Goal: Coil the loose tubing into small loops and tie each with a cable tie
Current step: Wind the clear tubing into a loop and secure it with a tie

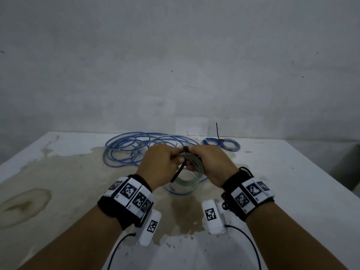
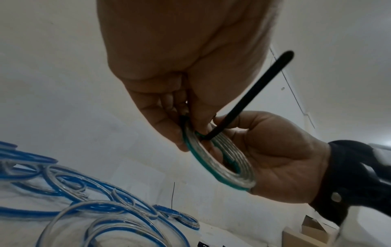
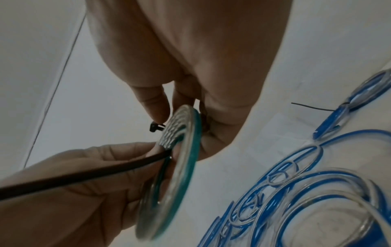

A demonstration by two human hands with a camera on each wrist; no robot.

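Above the table's middle, both hands hold a small flat coil of clear, green-edged tubing (image 1: 192, 162). A black cable tie (image 1: 177, 173) is wrapped round the coil's top. Its head (image 3: 155, 127) sticks out by my right index finger, and its long tail (image 2: 253, 93) points back toward me. My left hand (image 1: 178, 159) pinches the coil's top where the tie crosses, with the tail lying over its fingers (image 3: 105, 167). My right hand (image 1: 196, 152) grips the coil from the other side, fingers through its opening (image 2: 220, 153).
Loose blue and clear tubing (image 1: 128, 151) sprawls behind the hands, and one loop (image 1: 181, 190) lies under them. Two small tied coils (image 1: 222, 144) lie at the back right, a tie tail (image 1: 217, 131) standing up. The white table (image 1: 78, 191) is stained. Its right edge is near.
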